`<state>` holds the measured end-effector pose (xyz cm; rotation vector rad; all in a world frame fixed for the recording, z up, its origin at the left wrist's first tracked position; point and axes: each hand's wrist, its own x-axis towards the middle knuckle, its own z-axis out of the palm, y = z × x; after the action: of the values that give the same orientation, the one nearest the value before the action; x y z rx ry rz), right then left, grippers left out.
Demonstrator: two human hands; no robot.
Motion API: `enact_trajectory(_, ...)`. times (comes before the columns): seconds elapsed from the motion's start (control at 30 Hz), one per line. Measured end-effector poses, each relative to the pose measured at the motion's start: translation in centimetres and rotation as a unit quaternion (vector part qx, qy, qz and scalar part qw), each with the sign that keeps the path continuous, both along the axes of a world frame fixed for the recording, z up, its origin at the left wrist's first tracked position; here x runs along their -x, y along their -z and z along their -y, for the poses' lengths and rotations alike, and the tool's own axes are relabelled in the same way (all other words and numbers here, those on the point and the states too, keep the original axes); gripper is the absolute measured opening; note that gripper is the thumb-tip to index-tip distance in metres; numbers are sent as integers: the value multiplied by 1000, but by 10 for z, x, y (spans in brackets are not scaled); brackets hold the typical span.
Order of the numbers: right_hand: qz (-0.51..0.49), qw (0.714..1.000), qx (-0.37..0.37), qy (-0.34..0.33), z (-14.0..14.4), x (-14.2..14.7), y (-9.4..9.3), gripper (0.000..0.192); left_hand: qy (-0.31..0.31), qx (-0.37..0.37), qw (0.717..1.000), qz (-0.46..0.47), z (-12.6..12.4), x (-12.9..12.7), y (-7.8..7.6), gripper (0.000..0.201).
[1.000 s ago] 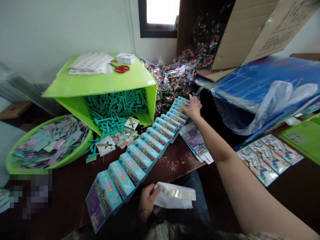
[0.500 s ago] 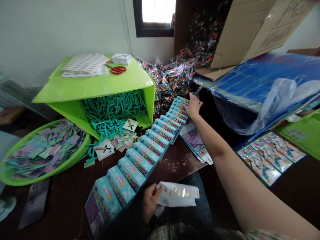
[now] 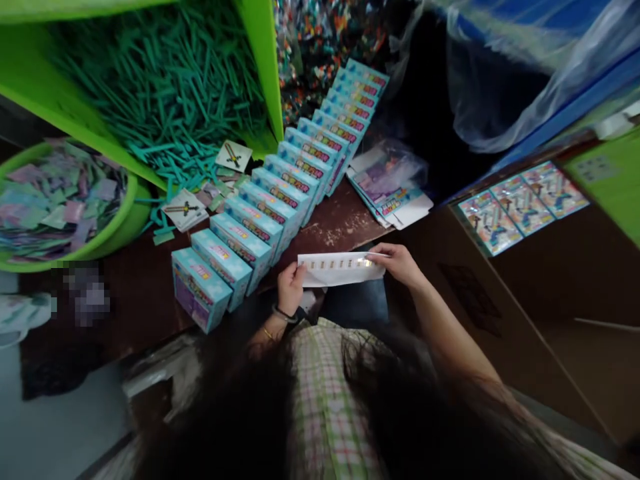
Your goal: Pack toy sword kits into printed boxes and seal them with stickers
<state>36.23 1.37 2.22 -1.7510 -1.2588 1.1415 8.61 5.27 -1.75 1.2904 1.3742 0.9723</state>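
A white sheet [image 3: 336, 277] is stretching crosswise between the left hand [image 3: 290, 290] and the right hand [image 3: 399, 264]. Small gold-toned labels [image 3: 323, 265] are running in a row along its length.

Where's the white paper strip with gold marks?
In the head view, the white paper strip is below centre, held between the left hand and right hand, right of the nearest light-blue boxes.

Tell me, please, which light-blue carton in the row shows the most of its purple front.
The light-blue carton at the near end, lower left: no carton stands before it, while the others have their fronts largely covered.
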Motion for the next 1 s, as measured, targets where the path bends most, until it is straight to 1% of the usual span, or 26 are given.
enact_trajectory(0.03, 0, 999, -4, 37, 6, 1, 3, 51, -6, 2, 1000, -6, 4, -1, 5, 56)
enact_trajectory(0.1, 16, 996, -10, 83, 15, 3, 4, 54, -21, 10, 999, -22, 10, 0, 13, 61)
enact_trajectory(0.17, 42, 994, -15, 104, 21, 5, 1, 58, -21, 4, 999, -38, 16, 4, 16, 61)
enact_trajectory(0.2, 54, 993, -21, 104, 24, 8, -1, 60, -18, -13, 999, -45, 19, 7, 15, 58)
enact_trajectory(0.23, 64, 993, -29, 96, 26, 11, -3, 61, -12, -42, 997, -57, 22, 9, 12, 56)
enact_trajectory(0.3, 71, 995, -52, 50, 29, 19, -5, 62, 20, -120, 987, -104, 28, 12, 1, 54)
enact_trajectory(0.37, 56, 996, -64, -15, 31, 29, -5, 61, 96, -174, 966, -167, 32, 9, -12, 56)
enact_trajectory(0.4, 41, 996, -63, -42, 31, 34, -5, 60, 149, -179, 954, -189, 32, 5, -18, 51)
enact_trajectory(0.47, 8, 996, -58, -73, 29, 39, -5, 52, 241, -151, 939, -193, 29, -4, -24, 29)
enact_trajectory(0.5, -10, 995, -58, -80, 28, 40, -5, 45, 266, -132, 937, -182, 25, -8, -25, 18)
enact_trajectory(0.53, -29, 994, -58, -83, 27, 39, -5, 41, 278, -118, 938, -167, 21, -12, -25, 16)
enact_trajectory(0.63, -90, 992, -52, -76, 26, 32, -5, 46, 275, -109, 947, -129, 11, -16, -25, 17)
enact_trajectory(0.67, -103, 991, -47, -67, 25, 30, -6, 43, 275, -101, 949, -119, 9, -17, -25, 15)
enact_trajectory(0.73, -99, 993, -42, -46, 26, 29, -6, 39, 287, -57, 951, -100, 7, -18, -29, 14)
enact_trajectory(0.8, -72, 996, -44, -31, 26, 30, -6, 42, 313, -8, 946, -87, 7, -19, -33, 18)
enact_trajectory(0.83, -62, 997, -45, -29, 26, 31, -5, 45, 327, 5, 941, -82, 6, -20, -35, 19)
enact_trajectory(0.93, -56, 997, -39, -34, 26, 30, 1, 53, 365, 2, 928, -74, 0, -17, -41, 20)
enact_trajectory(1.0, -57, 997, -40, -20, 25, 23, 6, 57, 381, -4, 922, -73, -5, -11, -42, 20)
